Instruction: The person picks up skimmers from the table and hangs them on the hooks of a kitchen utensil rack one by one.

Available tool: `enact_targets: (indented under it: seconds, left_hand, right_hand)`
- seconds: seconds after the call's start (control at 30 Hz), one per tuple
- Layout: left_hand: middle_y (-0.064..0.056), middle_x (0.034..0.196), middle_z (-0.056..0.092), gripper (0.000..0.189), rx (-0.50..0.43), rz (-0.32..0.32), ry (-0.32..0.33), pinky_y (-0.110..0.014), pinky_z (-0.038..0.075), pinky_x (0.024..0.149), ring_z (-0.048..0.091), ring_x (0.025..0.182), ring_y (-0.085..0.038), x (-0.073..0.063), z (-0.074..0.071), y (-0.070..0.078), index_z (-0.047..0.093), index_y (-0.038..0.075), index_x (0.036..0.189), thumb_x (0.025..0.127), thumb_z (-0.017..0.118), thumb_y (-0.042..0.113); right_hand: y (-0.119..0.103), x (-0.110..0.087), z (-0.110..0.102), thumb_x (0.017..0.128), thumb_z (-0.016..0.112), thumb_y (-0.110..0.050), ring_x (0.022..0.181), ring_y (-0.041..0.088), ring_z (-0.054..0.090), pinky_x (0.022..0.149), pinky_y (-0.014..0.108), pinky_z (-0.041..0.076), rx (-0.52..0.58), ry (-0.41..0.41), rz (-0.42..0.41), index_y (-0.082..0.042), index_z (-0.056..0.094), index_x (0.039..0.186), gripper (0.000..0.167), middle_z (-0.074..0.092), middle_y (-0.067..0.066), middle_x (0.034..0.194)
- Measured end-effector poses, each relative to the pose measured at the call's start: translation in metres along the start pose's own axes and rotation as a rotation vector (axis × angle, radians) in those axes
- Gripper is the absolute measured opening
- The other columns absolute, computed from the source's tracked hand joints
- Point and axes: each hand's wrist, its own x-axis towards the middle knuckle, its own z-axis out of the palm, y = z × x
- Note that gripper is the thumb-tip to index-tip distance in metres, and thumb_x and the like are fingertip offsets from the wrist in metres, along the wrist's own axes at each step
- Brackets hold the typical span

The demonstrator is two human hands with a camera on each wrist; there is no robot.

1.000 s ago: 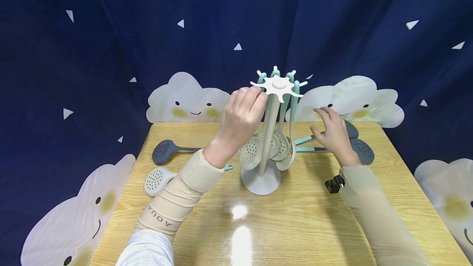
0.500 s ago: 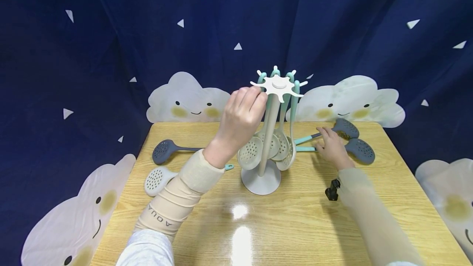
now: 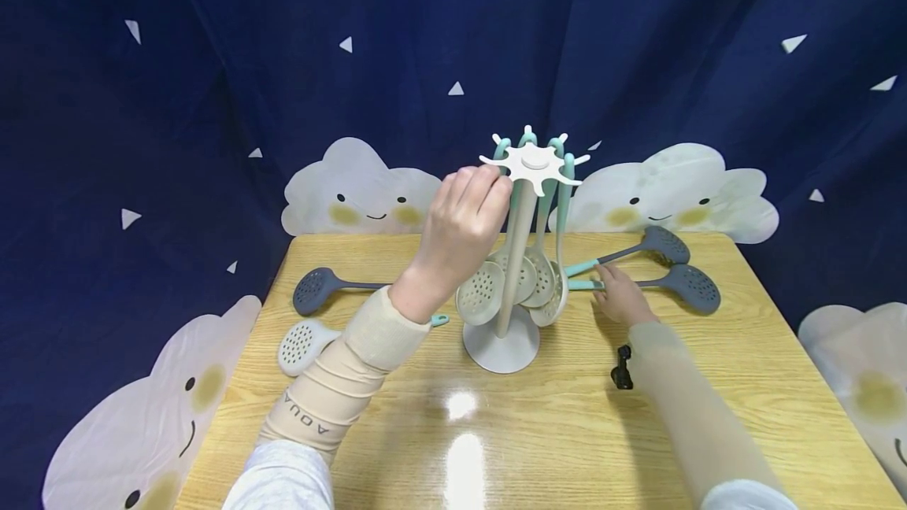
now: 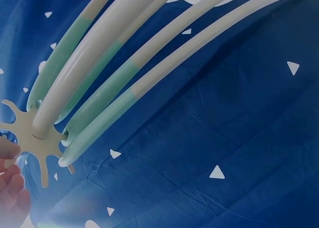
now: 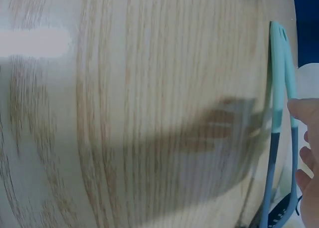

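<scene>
A white utensil rack (image 3: 533, 160) stands mid-table, with several pale skimmers (image 3: 480, 292) hanging from it by teal handles. My left hand (image 3: 464, 215) grips one hook arm at the rack's top; in the left wrist view, thumb and fingertips (image 4: 10, 180) meet around that arm. To the right lie two dark grey skimmers, the rear one (image 3: 666, 245) and the front one (image 3: 694, 288), their teal handles pointing at the rack. My right hand (image 3: 622, 296) is over the front skimmer's shaft, fingers loosely bent and reaching to the handles. In the right wrist view a fingertip (image 5: 299, 107) overlaps the rear handle.
On the table's left lie another dark skimmer (image 3: 312, 291) and a white perforated turner (image 3: 301, 346), partly hidden by my left arm. A small black device (image 3: 622, 370) is at my right wrist. A dark blue curtain (image 3: 453, 14) hangs behind the wooden table (image 3: 567, 431).
My right hand has come down and moved left, from above the dark skimmers to their handles. My left hand has kept its grip on the rack, which stands still.
</scene>
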Motion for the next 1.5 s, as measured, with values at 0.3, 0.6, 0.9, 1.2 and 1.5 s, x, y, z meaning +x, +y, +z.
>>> enact_targets:
  seconds: [0.3, 0.6, 0.9, 1.2, 1.5]
  left_hand:
    - [-0.009, 0.086, 0.055, 0.009, -0.001, -0.002, -0.003, -0.028, 0.041, 0.062, 0.049, 0.071, -0.024, -0.001, 0.000, 0.000, 0.055, 0.002, 0.083, 0.088, 0.048, -0.002]
    - [-0.009, 0.085, 0.055, 0.008, 0.001, -0.007, -0.002, -0.028, 0.041, 0.061, 0.049, 0.071, -0.023, -0.001, 0.000, 0.000, 0.055, 0.002, 0.082, 0.087, 0.049, -0.002]
    - [-0.009, 0.085, 0.055, 0.009, 0.001, -0.008, -0.009, -0.028, 0.041, 0.061, 0.049, 0.071, -0.024, -0.001, 0.000, 0.000, 0.054, 0.002, 0.082, 0.087, 0.048, -0.003]
    - [-0.009, 0.086, 0.055, 0.009, -0.004, -0.008, -0.008, -0.028, 0.041, 0.062, 0.049, 0.072, -0.023, -0.001, 0.001, 0.000, 0.055, 0.002, 0.083, 0.087, 0.049, -0.003]
    - [-0.009, 0.085, 0.055, 0.008, -0.014, -0.010, -0.003, -0.028, 0.041, 0.062, 0.049, 0.072, -0.024, -0.002, 0.001, 0.000, 0.054, 0.002, 0.083, 0.087, 0.049, -0.003]
  right_hand:
    - [-0.006, 0.006, 0.008, 0.092, 0.050, -0.009, 0.126, 0.048, 0.026, 0.100, 0.061, 0.023, -0.013, -0.053, 0.038, 0.004, 0.028, 0.139, 0.054, 0.025, 0.029, 0.140]
    - [-0.012, 0.007, 0.007, 0.093, 0.047, -0.009, 0.127, 0.047, 0.026, 0.102, 0.058, 0.024, -0.052, -0.151, 0.043, 0.007, 0.029, 0.138, 0.051, 0.027, 0.032, 0.139]
    - [-0.013, 0.007, 0.008, 0.093, 0.048, -0.009, 0.122, 0.047, 0.032, 0.099, 0.057, 0.029, -0.071, -0.172, 0.065, 0.007, 0.031, 0.137, 0.049, 0.034, 0.032, 0.134]
    - [-0.008, 0.005, 0.017, 0.090, 0.052, -0.005, 0.106, 0.047, 0.044, 0.087, 0.057, 0.039, -0.083, -0.071, 0.008, 0.005, 0.046, 0.121, 0.033, 0.046, 0.029, 0.117]
    - [-0.002, 0.000, 0.020, 0.088, 0.056, -0.004, 0.086, 0.036, 0.047, 0.075, 0.052, 0.040, -0.108, -0.020, -0.057, -0.003, 0.054, 0.104, 0.017, 0.051, 0.019, 0.098]
